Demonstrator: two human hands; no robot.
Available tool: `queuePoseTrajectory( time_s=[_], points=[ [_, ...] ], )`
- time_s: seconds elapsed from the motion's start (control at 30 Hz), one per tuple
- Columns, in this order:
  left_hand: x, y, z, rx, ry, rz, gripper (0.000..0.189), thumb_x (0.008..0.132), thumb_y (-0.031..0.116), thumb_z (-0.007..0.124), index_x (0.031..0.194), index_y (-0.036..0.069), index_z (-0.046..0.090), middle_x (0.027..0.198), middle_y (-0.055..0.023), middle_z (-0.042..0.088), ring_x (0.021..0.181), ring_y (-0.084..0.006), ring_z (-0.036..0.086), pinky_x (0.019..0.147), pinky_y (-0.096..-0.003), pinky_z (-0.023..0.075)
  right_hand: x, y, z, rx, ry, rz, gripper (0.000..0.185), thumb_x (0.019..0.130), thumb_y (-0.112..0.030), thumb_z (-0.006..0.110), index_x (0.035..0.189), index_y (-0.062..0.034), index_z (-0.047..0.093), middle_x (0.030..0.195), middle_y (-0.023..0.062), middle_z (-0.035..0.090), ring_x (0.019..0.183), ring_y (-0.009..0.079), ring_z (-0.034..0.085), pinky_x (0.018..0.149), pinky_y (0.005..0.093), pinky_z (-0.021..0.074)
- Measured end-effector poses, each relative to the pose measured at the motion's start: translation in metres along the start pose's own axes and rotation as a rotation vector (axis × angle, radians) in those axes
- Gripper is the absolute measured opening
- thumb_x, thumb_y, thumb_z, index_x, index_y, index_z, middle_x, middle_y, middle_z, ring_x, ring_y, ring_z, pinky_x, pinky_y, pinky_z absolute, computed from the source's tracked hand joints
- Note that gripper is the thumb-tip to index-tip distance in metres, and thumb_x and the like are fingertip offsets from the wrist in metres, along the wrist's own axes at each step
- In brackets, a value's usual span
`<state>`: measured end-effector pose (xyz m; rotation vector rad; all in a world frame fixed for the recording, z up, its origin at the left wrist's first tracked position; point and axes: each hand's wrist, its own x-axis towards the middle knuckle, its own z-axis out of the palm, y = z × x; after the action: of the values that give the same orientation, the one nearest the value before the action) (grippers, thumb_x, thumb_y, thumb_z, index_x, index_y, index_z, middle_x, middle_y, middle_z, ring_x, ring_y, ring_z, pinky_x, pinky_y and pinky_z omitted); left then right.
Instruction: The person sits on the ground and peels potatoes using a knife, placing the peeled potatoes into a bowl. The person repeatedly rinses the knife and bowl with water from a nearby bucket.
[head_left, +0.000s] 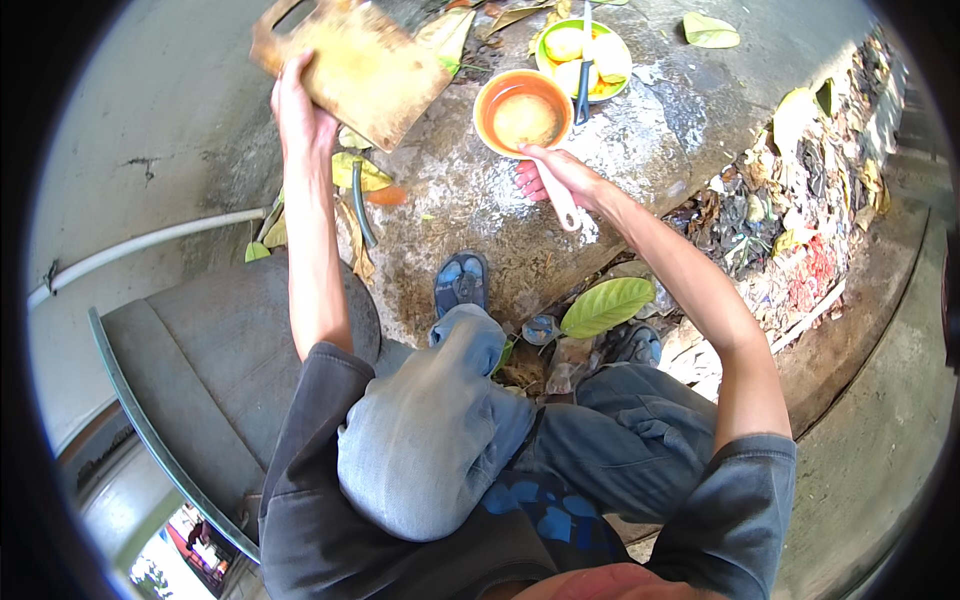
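Observation:
My left hand (306, 112) holds a worn wooden cutting board (375, 67) by its edge, tilted beside the wall. The board's handle slot is at its upper left. In my right hand (566, 176) is the pale handle of an orange dipper (523, 112), which seems to hold some clear liquid. Just beyond the dipper stands a green bowl (546, 41) with several pale yellow pieces of produce (564, 43), kind unclear. A knife (584, 79) with a dark handle lies across that bowl, its blade pointing away from me.
The concrete slab (480, 202) is wet in patches. Dry leaves (360, 172) and a short piece of hose (362, 202) lie on its left. A white pipe (157, 238) runs along the wall. Leaf litter and trash (795, 217) fill the right side. My sandalled foot (461, 281) rests on the slab.

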<state>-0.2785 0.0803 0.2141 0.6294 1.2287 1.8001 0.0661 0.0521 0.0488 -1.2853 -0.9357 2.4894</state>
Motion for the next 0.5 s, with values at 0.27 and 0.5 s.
queuePoseTrajectory(
  time_s=[0.27,0.5],
  points=[
    [-0.025,0.011,0.001,0.191,0.212,0.298,0.042,0.094,0.006,0.073,0.132,-0.004,0.058,0.128,-0.0154,0.066,0.111,-0.0260,0.068,0.093,-0.0413,0.0596,-0.023,-0.008,0.014,0.017,-0.098,0.067,0.044,0.105,-0.045,0.059,0.112,-0.0018,0.058,0.062,-0.0108,0.030,0.050,0.0030,0.027,0.046,0.0225,0.0243],
    [-0.052,-0.018,0.034,0.370,0.122,0.530,0.031,0.093,0.003,0.073,0.122,-0.008,0.064,0.116,-0.0123,0.071,0.100,-0.0183,0.068,0.090,-0.0339,0.0562,-0.113,0.014,0.021,0.108,-0.161,0.117,0.054,0.105,-0.049,0.059,0.122,0.0026,0.055,0.062,-0.0105,0.028,0.049,0.0020,0.028,0.044,0.0222,0.0215]
  ],
)
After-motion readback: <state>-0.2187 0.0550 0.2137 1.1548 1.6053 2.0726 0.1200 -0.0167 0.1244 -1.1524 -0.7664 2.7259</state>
